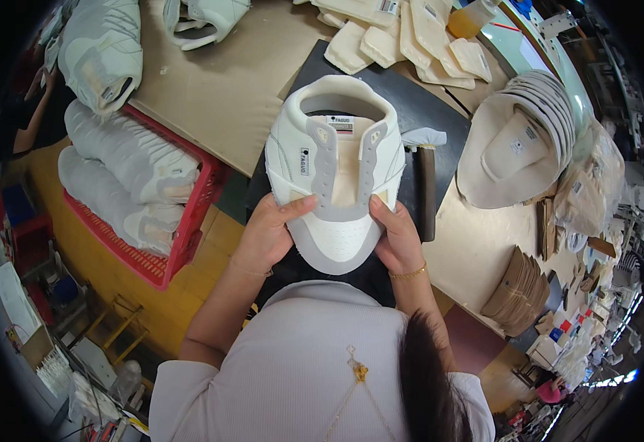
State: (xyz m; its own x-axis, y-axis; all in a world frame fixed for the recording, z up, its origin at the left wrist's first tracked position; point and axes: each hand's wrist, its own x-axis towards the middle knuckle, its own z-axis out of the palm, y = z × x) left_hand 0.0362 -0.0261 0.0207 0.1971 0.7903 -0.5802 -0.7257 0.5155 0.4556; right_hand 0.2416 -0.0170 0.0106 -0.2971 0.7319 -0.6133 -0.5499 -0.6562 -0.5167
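Between my hands is a white and grey shoe upper [340, 239], its toe toward me and its padded collar pointing away. My left hand [269, 230] grips the left side near the toe, thumb on top. On the opposite side my right hand [398, 234] holds it the same way, thumb beside the lace-hole strip. The fingers of both hands are partly hidden beneath the upper. Under its far part lies a black mat [303, 81]. Just right of the upper, a hammer with a dark handle [425, 191] rests on the mat, a white cloth-like wrap around its head.
A red basket [189, 247] of stacked uppers stands at the left. More uppers [105, 59] lie at the far left. Cream foam pieces [410, 37] and a bottle of amber liquid [471, 18] sit at the back. Rightward are nested grey pieces [517, 140] and a brown stack [517, 295].
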